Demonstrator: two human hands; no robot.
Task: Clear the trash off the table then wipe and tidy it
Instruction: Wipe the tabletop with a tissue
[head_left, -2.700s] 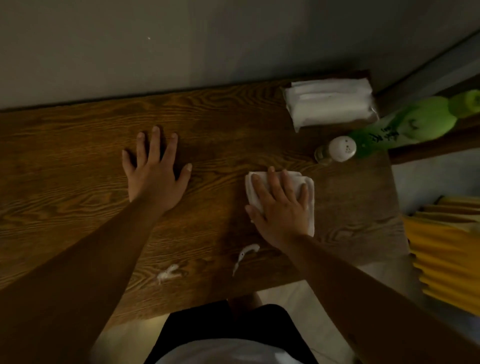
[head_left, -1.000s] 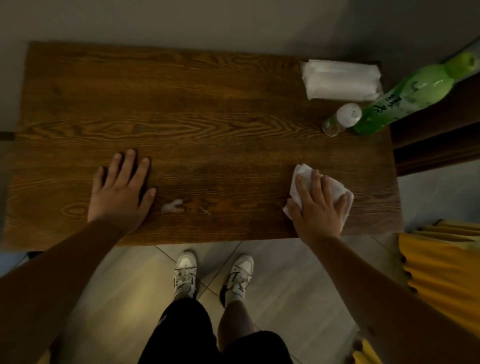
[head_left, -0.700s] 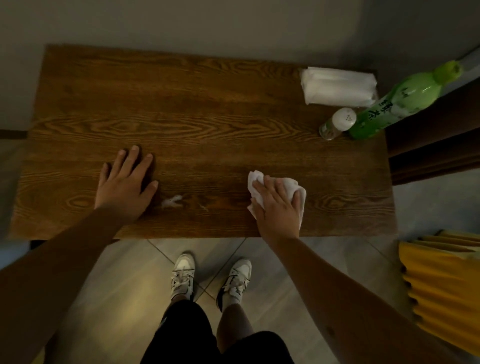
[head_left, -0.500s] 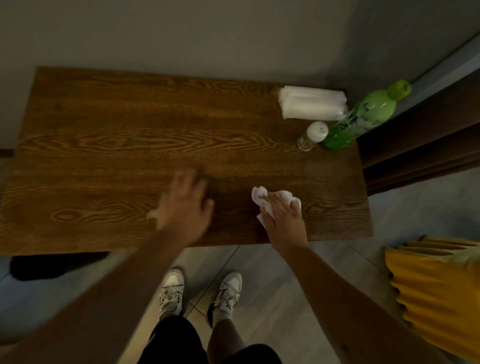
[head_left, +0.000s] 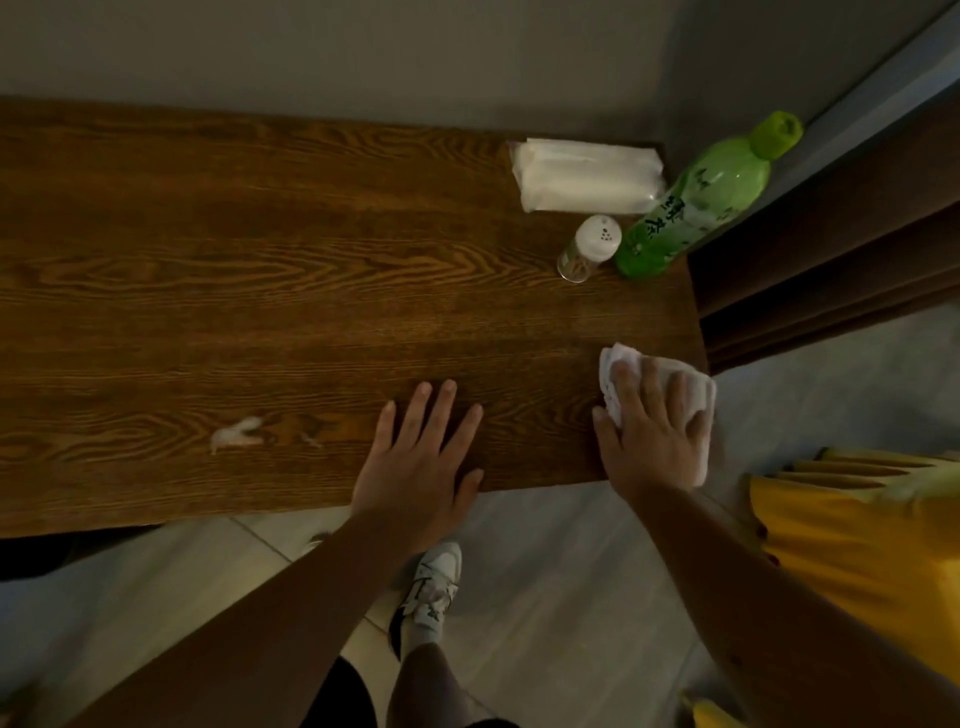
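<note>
A dark wooden table (head_left: 260, 291) fills the view. My right hand (head_left: 649, 431) presses flat on a crumpled white tissue (head_left: 615, 371) at the table's front right corner. Fingers spread, my left hand (head_left: 421, 467) lies flat on the wood near the front edge and holds nothing. A small white scrap of paper (head_left: 236, 436) lies on the table to the left of my left hand, with tiny crumbs beside it.
At the back right stand a white tissue pack (head_left: 587, 176), a small shaker with a white cap (head_left: 589, 247) and a green bottle (head_left: 696, 202). A dark wooden frame (head_left: 831, 260) adjoins the table's right side. Yellow fabric (head_left: 857, 545) lies at lower right. My shoes are below.
My right hand has slid the tissue rightward to the table's front right corner. My left hand has moved right, past the white scrap, and now rests near the front middle.
</note>
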